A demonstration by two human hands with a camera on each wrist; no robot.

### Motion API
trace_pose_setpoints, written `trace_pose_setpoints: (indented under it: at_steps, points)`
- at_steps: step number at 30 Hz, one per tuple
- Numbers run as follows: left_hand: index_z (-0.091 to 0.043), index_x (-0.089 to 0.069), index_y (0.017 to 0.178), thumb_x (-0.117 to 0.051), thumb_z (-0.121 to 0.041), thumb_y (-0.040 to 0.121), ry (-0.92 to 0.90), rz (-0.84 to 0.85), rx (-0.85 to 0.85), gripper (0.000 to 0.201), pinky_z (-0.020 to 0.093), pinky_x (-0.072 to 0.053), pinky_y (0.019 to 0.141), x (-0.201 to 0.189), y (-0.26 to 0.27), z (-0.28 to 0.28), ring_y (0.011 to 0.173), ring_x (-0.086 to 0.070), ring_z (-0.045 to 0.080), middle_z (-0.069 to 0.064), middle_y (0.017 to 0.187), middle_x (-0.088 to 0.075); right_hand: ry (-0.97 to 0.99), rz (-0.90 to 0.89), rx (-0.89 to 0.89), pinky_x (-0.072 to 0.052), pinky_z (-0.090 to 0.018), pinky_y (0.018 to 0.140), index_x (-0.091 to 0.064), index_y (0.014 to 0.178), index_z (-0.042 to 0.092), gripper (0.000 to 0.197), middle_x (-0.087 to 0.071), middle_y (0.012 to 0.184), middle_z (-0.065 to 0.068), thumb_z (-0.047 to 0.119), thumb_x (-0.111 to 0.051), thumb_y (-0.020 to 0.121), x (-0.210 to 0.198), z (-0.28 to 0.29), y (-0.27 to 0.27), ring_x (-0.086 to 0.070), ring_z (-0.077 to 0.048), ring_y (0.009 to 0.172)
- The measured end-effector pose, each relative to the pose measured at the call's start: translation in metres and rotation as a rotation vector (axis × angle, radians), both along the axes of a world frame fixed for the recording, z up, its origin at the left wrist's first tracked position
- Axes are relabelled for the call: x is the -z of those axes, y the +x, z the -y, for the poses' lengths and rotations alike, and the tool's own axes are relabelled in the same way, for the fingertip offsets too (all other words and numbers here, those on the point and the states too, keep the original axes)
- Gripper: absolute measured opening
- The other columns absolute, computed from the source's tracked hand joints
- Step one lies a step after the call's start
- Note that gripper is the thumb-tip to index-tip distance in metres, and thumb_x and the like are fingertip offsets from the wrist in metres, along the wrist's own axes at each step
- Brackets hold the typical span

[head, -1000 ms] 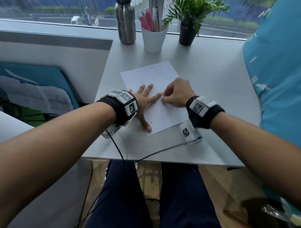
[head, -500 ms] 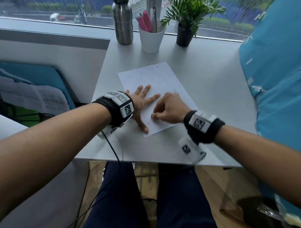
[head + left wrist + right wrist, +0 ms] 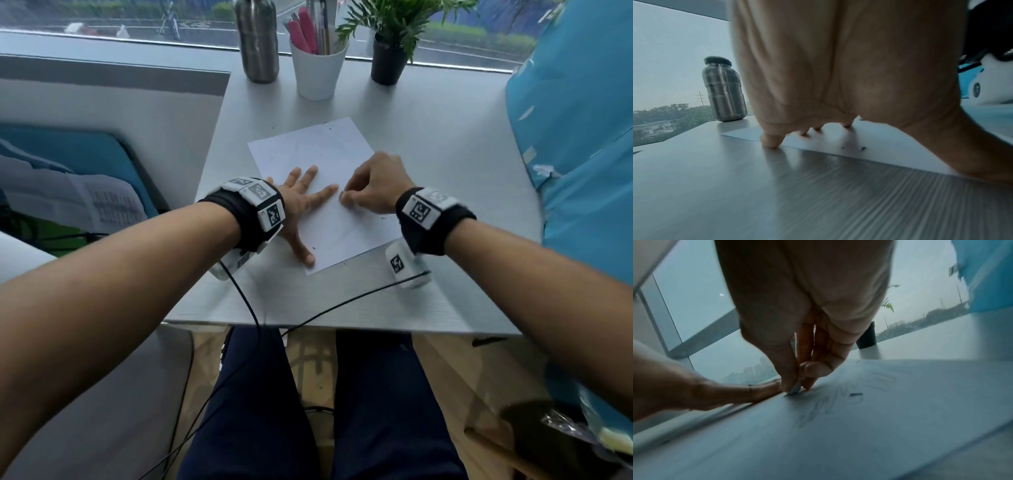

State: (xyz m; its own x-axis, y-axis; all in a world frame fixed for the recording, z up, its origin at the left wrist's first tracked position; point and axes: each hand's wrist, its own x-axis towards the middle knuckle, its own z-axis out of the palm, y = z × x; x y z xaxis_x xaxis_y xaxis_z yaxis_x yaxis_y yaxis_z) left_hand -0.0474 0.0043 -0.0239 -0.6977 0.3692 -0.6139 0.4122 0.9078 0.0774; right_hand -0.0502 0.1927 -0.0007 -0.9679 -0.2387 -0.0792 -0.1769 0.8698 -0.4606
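Observation:
A white sheet of paper (image 3: 329,150) with faint pencil marks lies on the grey table (image 3: 445,171). My left hand (image 3: 301,202) lies flat on the sheet's left part, fingers spread and pressing it down; the left wrist view shows its fingertips (image 3: 770,142) on the paper (image 3: 869,152). My right hand (image 3: 346,198) is just right of the left index fingertip, fingers curled. In the right wrist view, its thumb and fingers (image 3: 797,369) pinch a small grey piece (image 3: 794,390), likely an eraser, whose tip touches the paper (image 3: 900,402). Dark crumbs (image 3: 862,148) lie on the sheet.
At the table's far edge stand a steel bottle (image 3: 257,37), a white cup of pens (image 3: 317,68) and a potted plant (image 3: 390,51). Blue fabric (image 3: 582,137) hangs over the right side. Black cables (image 3: 342,301) run off the near edge.
My right hand slid toward me over the paper, then back away to beside the left index fingertip. The left hand stayed flat on the sheet.

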Motion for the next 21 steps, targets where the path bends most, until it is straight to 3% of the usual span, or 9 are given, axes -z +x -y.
trace_pose_setpoints:
  at_steps: [2, 5, 8, 10, 12, 14, 17, 19, 21]
  points:
    - [-0.049, 0.029, 0.143, -0.080, -0.077, 0.040, -0.008, 0.001, -0.003, 0.152, 0.063, 0.003, 0.113, 0.000, -0.001, 0.000, 0.144, 0.030, 0.027, 0.000, 0.152, 0.042, -0.012, 0.023, -0.046, -0.048, -0.014, 0.074, -0.078, 0.079, 0.013, 0.012, -0.075, 0.077, -0.002, 0.022, -0.075, 0.073, 0.007, 0.011, 0.019, -0.067, -0.011, 0.072]
    - [-0.050, 0.030, 0.142, -0.079, -0.079, 0.038, -0.015, -0.008, 0.003, 0.154, 0.063, 0.004, 0.113, 0.002, -0.001, -0.001, 0.143, 0.031, 0.026, -0.001, 0.152, 0.042, -0.013, 0.130, -0.206, -0.044, -0.006, 0.061, -0.078, 0.078, 0.015, 0.008, -0.074, 0.074, 0.002, 0.022, -0.075, 0.074, 0.009, 0.021, 0.060, -0.064, -0.006, 0.066]
    - [-0.050, 0.028, 0.142, -0.081, -0.077, 0.040, -0.012, -0.001, 0.006, 0.152, 0.064, 0.003, 0.113, 0.001, -0.001, -0.001, 0.144, 0.030, 0.026, -0.001, 0.153, 0.041, -0.011, 0.106, -0.088, -0.052, -0.017, 0.078, -0.080, 0.083, 0.017, 0.014, -0.075, 0.079, 0.002, 0.027, -0.078, 0.074, 0.003, 0.005, 0.025, -0.068, -0.008, 0.075]
    - [-0.050, 0.028, 0.142, -0.081, -0.076, 0.040, -0.002, 0.002, 0.002, 0.151, 0.064, 0.003, 0.113, 0.000, 0.000, -0.001, 0.144, 0.029, 0.026, -0.001, 0.153, 0.041, -0.017, 0.037, -0.006, -0.049, -0.023, 0.089, -0.079, 0.082, 0.017, 0.014, -0.075, 0.081, 0.001, 0.028, -0.078, 0.073, 0.002, -0.003, 0.010, -0.068, -0.011, 0.079]
    - [-0.050, 0.029, 0.142, -0.080, -0.078, 0.039, -0.004, -0.002, 0.002, 0.152, 0.063, 0.003, 0.113, 0.001, -0.001, -0.001, 0.144, 0.030, 0.026, -0.001, 0.153, 0.041, -0.016, 0.040, -0.052, -0.052, -0.020, 0.082, -0.079, 0.081, 0.016, 0.012, -0.075, 0.079, 0.001, 0.024, -0.077, 0.073, 0.007, 0.005, 0.024, -0.068, -0.010, 0.075]
    - [-0.049, 0.030, 0.142, -0.080, -0.078, 0.038, -0.017, -0.008, 0.012, 0.154, 0.063, 0.003, 0.114, 0.002, -0.001, -0.001, 0.143, 0.031, 0.026, -0.001, 0.152, 0.042, -0.009, 0.099, -0.172, -0.049, -0.007, 0.067, -0.078, 0.081, 0.016, 0.010, -0.075, 0.077, 0.003, 0.022, -0.076, 0.074, 0.010, 0.015, 0.048, -0.066, -0.006, 0.070]
    - [-0.049, 0.028, 0.143, -0.081, -0.076, 0.040, -0.009, -0.008, 0.009, 0.152, 0.063, 0.003, 0.113, -0.001, 0.000, 0.000, 0.144, 0.030, 0.026, -0.001, 0.153, 0.041, 0.006, 0.110, -0.082, -0.040, 0.001, 0.060, -0.079, 0.084, 0.016, 0.014, -0.075, 0.080, 0.002, 0.026, -0.078, 0.074, 0.004, 0.007, 0.023, -0.065, -0.005, 0.070]
    - [-0.049, 0.027, 0.143, -0.081, -0.075, 0.043, -0.003, -0.005, 0.013, 0.150, 0.063, 0.002, 0.114, -0.002, 0.002, -0.001, 0.144, 0.029, 0.026, -0.001, 0.154, 0.040, -0.001, 0.036, 0.017, -0.045, -0.007, 0.068, -0.079, 0.083, 0.015, 0.016, -0.075, 0.080, -0.001, 0.026, -0.077, 0.072, 0.000, 0.000, 0.003, -0.067, -0.010, 0.074]
    - [-0.047, 0.027, 0.144, -0.082, -0.074, 0.044, -0.003, -0.010, 0.020, 0.150, 0.063, 0.002, 0.114, -0.002, 0.003, -0.001, 0.145, 0.028, 0.027, 0.000, 0.154, 0.039, 0.003, 0.011, -0.012, -0.048, -0.016, 0.073, -0.079, 0.081, 0.013, 0.014, -0.075, 0.079, -0.003, 0.022, -0.075, 0.072, 0.003, 0.008, 0.011, -0.069, -0.015, 0.076]
